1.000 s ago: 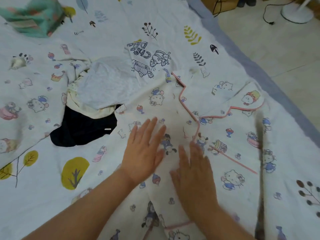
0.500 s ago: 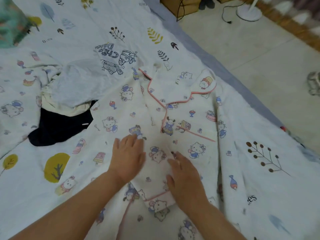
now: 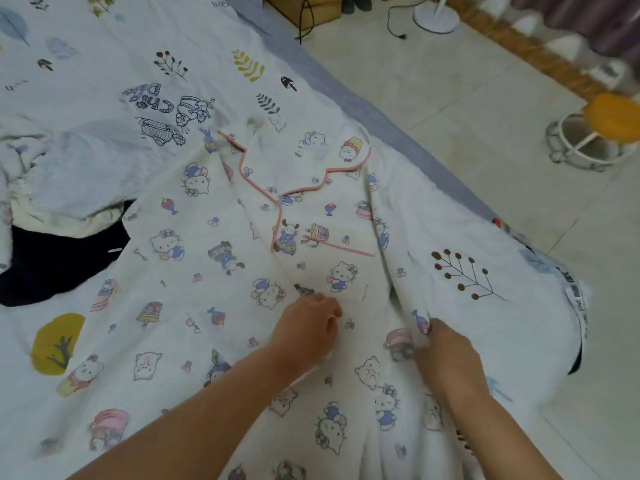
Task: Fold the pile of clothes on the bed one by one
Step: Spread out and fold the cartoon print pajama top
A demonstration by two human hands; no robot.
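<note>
Left hand [image 3: 308, 327] fingers curled under, knuckles pressing the cartoon-print pajama top [image 3: 242, 271] just below its pink-piped collar [image 3: 298, 174]; whether any cloth is caught inside the curl cannot be told. Pajama top spread flat across the bed [image 3: 86, 36], collar pointing away, hem running toward the near edge of the picture. Left of the pajama top, touching its sleeve edge: a pile of clothes with a pale grey garment [image 3: 86, 168] on top, a cream piece [image 3: 69, 226] beneath it and a dark navy garment [image 3: 52, 265] lowest and nearest. Beyond the pajama top's collar, a white tee with black line drawings [image 3: 162, 112] lying flat against the grey garment. Right of the left hand, right hand [image 3: 446, 355] pinching a raised fold at the pajama top's right side edge, thumb and fingertips [image 3: 429, 327] closed on the cloth, the ridge standing up off the bed. Right of the pajama top, past the bed's edge, tiled floor [image 3: 467, 109] with a white fan base [image 3: 436, 19] far off and a small stool with an orange seat [image 3: 609, 123] well apart from the bed.
</note>
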